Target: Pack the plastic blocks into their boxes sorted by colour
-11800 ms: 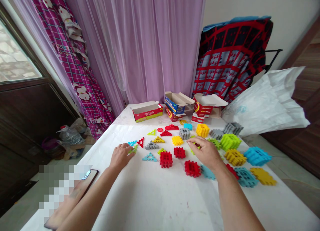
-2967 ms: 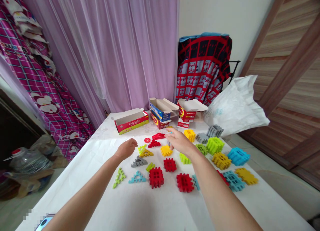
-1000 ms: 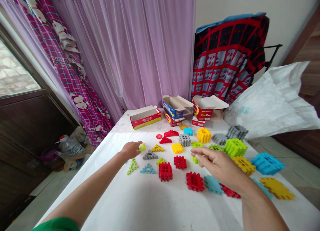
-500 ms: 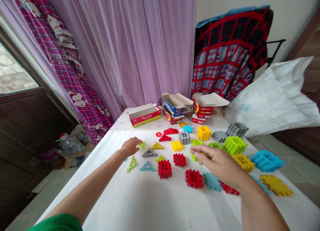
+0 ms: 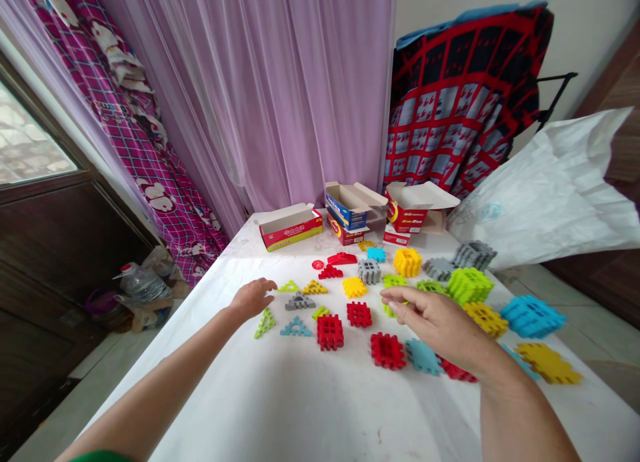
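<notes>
My left hand point(image 5: 251, 297) hovers over the left of the table, its fingers apart and holding nothing. Close to its fingertips lie a lime triangle piece point(image 5: 289, 287) and a grey triangle piece point(image 5: 300, 301); another lime triangle point(image 5: 265, 323) is just below it, with a blue triangle point(image 5: 295, 327) to the right. My right hand point(image 5: 425, 312) is stretched out above the blocks, thumb and fingers apart, with nothing seen in it. It partly covers a lime block point(image 5: 395, 281). A red block point(image 5: 359, 314) sits to its left, and another red block point(image 5: 388, 351) lies below.
Open cartons, a red one point(image 5: 293, 231), a blue one point(image 5: 350, 212) and another red one point(image 5: 407, 217), stand at the back of the white table point(image 5: 280, 402). Stacked yellow, lime, grey and blue blocks point(image 5: 533, 316) fill the right side, beside a white bag point(image 5: 545, 195).
My left hand has drawn back to the left from the lime triangle, which now shows fully on the table. My right hand has stayed in nearly the same place.
</notes>
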`<state>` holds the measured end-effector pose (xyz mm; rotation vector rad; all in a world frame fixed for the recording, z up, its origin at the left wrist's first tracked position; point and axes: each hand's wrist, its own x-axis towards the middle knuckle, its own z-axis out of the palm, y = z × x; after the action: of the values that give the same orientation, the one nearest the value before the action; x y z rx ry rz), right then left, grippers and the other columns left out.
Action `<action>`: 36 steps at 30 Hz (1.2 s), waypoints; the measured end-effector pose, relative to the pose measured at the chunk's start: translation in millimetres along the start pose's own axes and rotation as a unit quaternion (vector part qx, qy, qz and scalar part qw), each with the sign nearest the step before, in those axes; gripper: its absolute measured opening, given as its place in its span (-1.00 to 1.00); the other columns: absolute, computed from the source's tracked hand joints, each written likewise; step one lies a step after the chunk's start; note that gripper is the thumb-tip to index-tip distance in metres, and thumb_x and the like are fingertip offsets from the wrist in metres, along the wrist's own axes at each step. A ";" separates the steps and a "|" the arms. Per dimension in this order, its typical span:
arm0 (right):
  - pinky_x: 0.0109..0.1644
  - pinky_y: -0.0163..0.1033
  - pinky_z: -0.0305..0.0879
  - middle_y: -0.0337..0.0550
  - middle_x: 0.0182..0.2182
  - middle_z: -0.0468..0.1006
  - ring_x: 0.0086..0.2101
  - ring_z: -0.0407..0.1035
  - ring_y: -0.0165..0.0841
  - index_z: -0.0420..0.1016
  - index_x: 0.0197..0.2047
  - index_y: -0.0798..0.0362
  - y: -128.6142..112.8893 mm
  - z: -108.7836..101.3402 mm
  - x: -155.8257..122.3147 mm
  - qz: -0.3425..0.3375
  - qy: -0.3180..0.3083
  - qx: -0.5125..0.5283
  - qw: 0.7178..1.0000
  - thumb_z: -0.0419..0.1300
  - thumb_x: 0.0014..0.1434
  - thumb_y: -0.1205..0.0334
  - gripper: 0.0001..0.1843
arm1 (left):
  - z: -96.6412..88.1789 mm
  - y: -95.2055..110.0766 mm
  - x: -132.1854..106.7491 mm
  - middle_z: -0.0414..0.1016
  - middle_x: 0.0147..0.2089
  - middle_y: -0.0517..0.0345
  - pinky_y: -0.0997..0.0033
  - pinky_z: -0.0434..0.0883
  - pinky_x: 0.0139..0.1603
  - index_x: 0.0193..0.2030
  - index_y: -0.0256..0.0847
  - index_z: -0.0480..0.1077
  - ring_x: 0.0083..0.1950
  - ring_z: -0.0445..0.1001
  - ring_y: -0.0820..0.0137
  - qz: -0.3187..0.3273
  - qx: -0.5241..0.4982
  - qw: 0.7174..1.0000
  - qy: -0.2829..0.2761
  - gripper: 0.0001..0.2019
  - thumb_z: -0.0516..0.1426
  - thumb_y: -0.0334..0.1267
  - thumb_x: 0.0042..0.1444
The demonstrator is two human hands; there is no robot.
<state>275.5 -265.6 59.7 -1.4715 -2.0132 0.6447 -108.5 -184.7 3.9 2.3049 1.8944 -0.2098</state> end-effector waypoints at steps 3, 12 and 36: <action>-0.07 -0.15 0.43 -0.09 -0.13 0.66 -0.17 0.55 -0.19 0.61 -0.04 -0.02 -2.0 -0.3 -0.4 -0.005 0.005 -0.002 1.000 0.03 0.24 -0.01 -0.57 | -3.7 -4.9 -27.0 0.46 0.08 0.03 0.07 0.41 0.11 -0.01 -0.19 0.42 0.08 0.44 0.30 0.040 0.004 0.999 -0.023 -0.74 0.11 -0.12 0.25; -0.06 -0.19 0.43 -0.13 -0.11 0.66 -0.14 0.56 -0.22 0.62 -0.05 -0.05 -11.6 3.6 -1.6 -0.030 -0.007 -0.017 0.999 0.02 0.22 0.02 -0.58 | -7.7 3.4 -40.0 0.44 0.10 0.02 0.04 0.40 0.12 0.02 -0.18 0.41 0.10 0.42 0.28 0.096 0.056 0.992 -0.060 -0.73 0.12 -0.14 0.24; 0.00 -0.13 0.41 -0.10 -0.07 0.65 -0.09 0.53 -0.18 0.61 -0.02 -0.05 -4.2 -1.0 -4.1 -0.015 -0.007 -0.005 1.000 0.02 0.24 0.01 -0.57 | -18.8 -7.1 -13.1 0.45 0.06 0.02 0.11 0.47 0.01 0.05 -0.21 0.38 0.00 0.47 0.31 0.055 0.086 0.989 -0.102 -0.67 0.12 -0.08 0.24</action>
<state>274.3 -270.7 62.5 -1.4426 -2.0482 0.6360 -117.8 -192.1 24.7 2.3814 1.7039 -0.5934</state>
